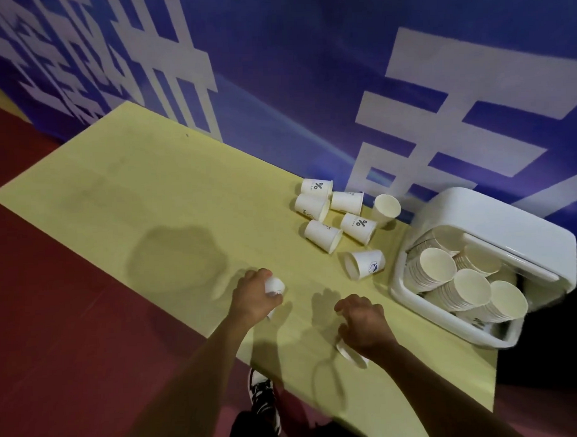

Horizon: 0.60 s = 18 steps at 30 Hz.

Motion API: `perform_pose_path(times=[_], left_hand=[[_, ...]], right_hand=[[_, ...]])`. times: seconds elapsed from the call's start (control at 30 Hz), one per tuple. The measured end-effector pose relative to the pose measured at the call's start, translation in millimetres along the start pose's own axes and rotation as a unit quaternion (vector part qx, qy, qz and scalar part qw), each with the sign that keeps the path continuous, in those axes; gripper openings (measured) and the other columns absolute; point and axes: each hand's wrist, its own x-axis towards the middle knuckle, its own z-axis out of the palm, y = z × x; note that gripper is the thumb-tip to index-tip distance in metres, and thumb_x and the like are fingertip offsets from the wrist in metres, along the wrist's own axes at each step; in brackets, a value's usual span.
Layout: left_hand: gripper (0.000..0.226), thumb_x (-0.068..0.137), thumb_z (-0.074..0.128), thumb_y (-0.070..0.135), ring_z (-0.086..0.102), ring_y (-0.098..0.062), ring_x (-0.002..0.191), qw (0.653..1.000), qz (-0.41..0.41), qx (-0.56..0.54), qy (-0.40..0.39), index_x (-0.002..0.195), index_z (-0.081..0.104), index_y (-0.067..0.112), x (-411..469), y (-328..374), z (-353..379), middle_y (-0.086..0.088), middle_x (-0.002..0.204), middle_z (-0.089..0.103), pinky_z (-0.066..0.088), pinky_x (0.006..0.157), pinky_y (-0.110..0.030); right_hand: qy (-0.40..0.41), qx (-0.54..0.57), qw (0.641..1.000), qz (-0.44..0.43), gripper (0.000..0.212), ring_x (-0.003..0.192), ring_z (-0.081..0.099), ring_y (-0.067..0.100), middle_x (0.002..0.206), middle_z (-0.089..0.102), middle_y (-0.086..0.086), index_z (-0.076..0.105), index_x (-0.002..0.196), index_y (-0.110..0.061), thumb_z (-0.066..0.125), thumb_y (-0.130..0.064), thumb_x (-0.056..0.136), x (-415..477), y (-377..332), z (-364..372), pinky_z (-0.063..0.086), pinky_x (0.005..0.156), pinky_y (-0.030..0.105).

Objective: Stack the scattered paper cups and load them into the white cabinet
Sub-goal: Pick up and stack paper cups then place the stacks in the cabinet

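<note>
While left hand (254, 298) grips a paper cup (276, 286) and right hand (364, 325) grips a second cup (350, 354), stacking looks underway, so next likely means aligning and nesting them.

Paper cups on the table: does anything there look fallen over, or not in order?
Yes. Several loose cups lie tipped on their sides on the yellow table, left of the white cabinet, pointing different ways. Inside the cabinet, the cup stacks lean across each other, not in line.

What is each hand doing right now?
Left hand: grips a paper cup.
Right hand: grips another paper cup, mostly hidden beneath it.
</note>
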Motion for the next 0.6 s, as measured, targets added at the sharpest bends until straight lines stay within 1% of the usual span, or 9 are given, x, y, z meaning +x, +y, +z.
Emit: perform_pose_path(times=[0.07,0.13,0.2,0.23,0.27,0.33,0.4,0.53,0.6], left_hand=[[0.062,0.078,0.069,0.040,0.045,-0.026,0.125,0.999,-0.007,0.033,0.010,0.135,0.050,0.025,1,-2,6,-0.002,0.136,0.048,0.039,0.101,-0.036],[0.064,0.081,0.068,0.038,0.042,-0.027,0.129,0.998,-0.012,0.053,0.015,0.139,0.045,0.026,2,-4,12,-0.003,0.141,0.043,0.036,0.102,-0.038],[0.067,0.081,0.067,0.037,0.041,-0.028,0.129,0.998,-0.015,0.065,0.006,0.141,0.041,0.027,4,-5,17,-0.004,0.142,0.041,0.035,0.102,-0.039],[0.068,0.080,0.067,0.036,0.042,-0.029,0.128,0.998,-0.015,0.067,-0.001,0.142,0.039,0.028,4,-4,19,-0.005,0.141,0.041,0.035,0.101,-0.039],[0.070,0.080,0.068,0.035,0.043,-0.029,0.128,0.997,-0.016,0.069,-0.008,0.143,0.037,0.028,5,-3,20,-0.006,0.140,0.041,0.035,0.101,-0.039],[0.073,0.081,0.068,0.035,0.044,-0.030,0.126,0.997,-0.018,0.073,-0.018,0.145,0.034,0.029,6,-2,23,-0.008,0.138,0.042,0.036,0.100,-0.040],[0.076,0.081,0.067,0.034,0.046,-0.030,0.125,0.997,-0.018,0.073,-0.028,0.147,0.031,0.029,7,-1,25,-0.009,0.137,0.043,0.037,0.100,-0.040],[0.078,0.081,0.068,0.035,0.048,-0.030,0.123,0.998,-0.020,0.052,-0.033,0.148,0.029,0.029,8,2,28,-0.009,0.134,0.047,0.038,0.099,-0.040],[0.078,0.081,0.068,0.036,0.049,-0.030,0.123,0.998,-0.018,0.046,-0.030,0.148,0.030,0.028,8,3,29,-0.008,0.135,0.047,0.039,0.100,-0.040]], right_hand=[[-0.006,0.001,1.000,0.017,0.040,0.114,0.049,0.022,0.122,0.054,-0.003,0.058,0.122,-0.028,0.051,-0.016,0.085,-2,4,1,0.038,0.092,0.039],[-0.020,0.001,0.999,0.029,0.039,0.113,0.048,0.021,0.120,0.054,-0.004,0.059,0.119,-0.031,0.045,-0.014,0.086,-3,7,1,0.039,0.094,0.040],[-0.046,0.005,0.998,0.036,0.032,0.114,0.046,0.020,0.122,0.052,-0.005,0.059,0.119,-0.032,0.049,-0.024,0.090,-5,9,1,0.039,0.096,0.040],[-0.055,0.003,0.998,0.034,0.031,0.116,0.045,0.019,0.124,0.051,-0.006,0.060,0.119,-0.033,0.054,-0.033,0.089,-6,10,2,0.039,0.097,0.040],[-0.065,-0.002,0.997,0.032,0.034,0.117,0.044,0.019,0.126,0.050,-0.007,0.059,0.120,-0.035,0.059,-0.035,0.086,-6,11,4,0.039,0.096,0.040],[-0.084,-0.012,0.996,0.027,0.048,0.124,0.040,0.019,0.135,0.046,-0.009,0.057,0.123,-0.035,0.058,-0.017,0.079,-8,13,8,0.039,0.095,0.038],[-0.097,-0.015,0.995,0.023,0.061,0.130,0.035,0.020,0.142,0.041,-0.009,0.056,0.127,-0.033,0.048,0.000,0.075,-11,16,11,0.040,0.097,0.038],[-0.102,-0.018,0.995,-0.008,0.065,0.131,0.035,0.022,0.146,0.040,-0.006,0.055,0.130,-0.034,0.043,0.004,0.079,-15,23,14,0.047,0.094,0.035],[-0.107,-0.013,0.994,-0.018,0.066,0.131,0.036,0.022,0.147,0.039,-0.004,0.052,0.134,-0.033,0.044,0.004,0.080,-18,25,15,0.045,0.095,0.035]])
